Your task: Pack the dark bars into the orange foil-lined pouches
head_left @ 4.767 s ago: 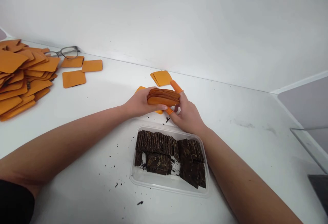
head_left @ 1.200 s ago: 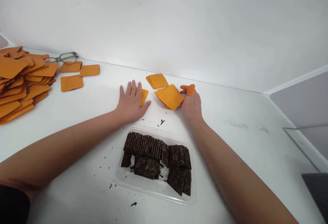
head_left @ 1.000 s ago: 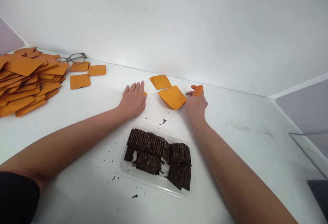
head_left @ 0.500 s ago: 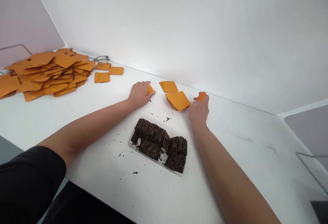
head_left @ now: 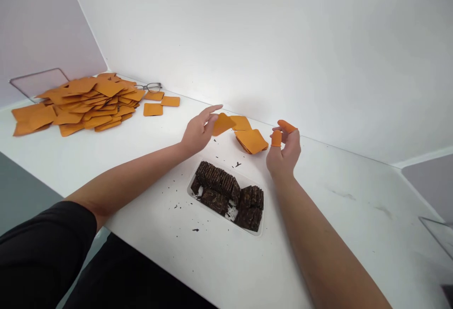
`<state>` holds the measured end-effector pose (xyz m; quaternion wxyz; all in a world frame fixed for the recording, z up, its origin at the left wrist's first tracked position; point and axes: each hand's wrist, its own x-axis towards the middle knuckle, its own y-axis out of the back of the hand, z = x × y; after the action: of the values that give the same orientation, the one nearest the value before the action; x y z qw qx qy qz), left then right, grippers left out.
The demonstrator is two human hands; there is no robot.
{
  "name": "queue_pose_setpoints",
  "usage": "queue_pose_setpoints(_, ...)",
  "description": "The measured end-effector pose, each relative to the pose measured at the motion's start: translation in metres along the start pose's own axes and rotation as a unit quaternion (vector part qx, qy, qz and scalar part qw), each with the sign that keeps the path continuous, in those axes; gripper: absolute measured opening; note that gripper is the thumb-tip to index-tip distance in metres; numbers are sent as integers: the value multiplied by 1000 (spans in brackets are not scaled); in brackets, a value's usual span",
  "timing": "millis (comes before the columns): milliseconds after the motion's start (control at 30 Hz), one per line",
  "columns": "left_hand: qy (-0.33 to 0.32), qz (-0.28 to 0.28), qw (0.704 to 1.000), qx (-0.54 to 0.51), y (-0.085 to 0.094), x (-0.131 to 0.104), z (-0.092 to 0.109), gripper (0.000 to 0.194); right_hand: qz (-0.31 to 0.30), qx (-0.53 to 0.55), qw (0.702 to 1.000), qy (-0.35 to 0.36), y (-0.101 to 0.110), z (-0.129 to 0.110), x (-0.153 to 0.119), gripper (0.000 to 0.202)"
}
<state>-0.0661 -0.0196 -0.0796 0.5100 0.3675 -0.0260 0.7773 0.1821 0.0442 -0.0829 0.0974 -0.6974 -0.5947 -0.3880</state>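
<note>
My left hand point(head_left: 198, 132) is raised at the left of a small group of orange square packets, its index finger and thumb spread. Beside its thumb is one orange packet point(head_left: 222, 124), overlapping another packet point(head_left: 241, 122); whether the thumb touches it I cannot tell. In front lies a short stack of orange packets point(head_left: 252, 141). To the right of that stack my right hand point(head_left: 285, 153) is open and empty, with orange finger cots point(head_left: 276, 138) on thumb and index finger. Nearer me, a white plastic tray point(head_left: 261, 228) holds dark brown pressed slabs point(head_left: 216, 177) in rows.
A big heap of orange packets point(head_left: 95, 101) covers the far left of the white table point(head_left: 148, 247), several loose ones point(head_left: 153, 109) beside it. Glasses point(head_left: 154, 87) lie by the back wall. Dark crumbs are scattered around the tray. Metal wire frames point(head_left: 35, 77) stand at both sides.
My left hand has lifted and opened off the packet it covered, which now shows against the others. My right hand has raised and spread its thumb and index finger. The view has shifted slightly.
</note>
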Motion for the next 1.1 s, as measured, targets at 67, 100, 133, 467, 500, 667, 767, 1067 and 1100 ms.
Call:
queue_pose_setpoints(67,-4,22,999,-37,-5,-3,11,48,-23,-8,999,40,4,-6,2,56)
queue_pose_setpoints(100,-3,31,998,-51,-8,-3,16,50,-36,-13,998,55,5,-9,3,59)
queue_pose_setpoints(133,0,34,997,-67,-12,-4,20,51,-52,-18,996,66,6,-13,4,59)
queue_pose_setpoints(467,-11,-66,981,-181,-18,10,36,63,-118,-49,991,36,-15,-16,1,36)
queue_pose_setpoints(500,-32,-68,985,-155,-12,14,32,63,-100,-54,993,26,-14,-11,1,35)
queue_pose_setpoints(667,41,-27,968,246,53,30,-12,60,0,-119,993,-14,2,14,3,31)
queue_pose_setpoints(767,149,-8,935,322,92,30,-46,63,22,-152,988,-22,10,23,6,30)
queue_pose_setpoints(1067,307,-76,841,440,92,22,-87,91,36,-148,988,-17,7,28,6,30)
queue_pose_setpoints(1100,307,-84,836,446,91,22,-87,92,36,-145,989,-19,6,28,6,31)
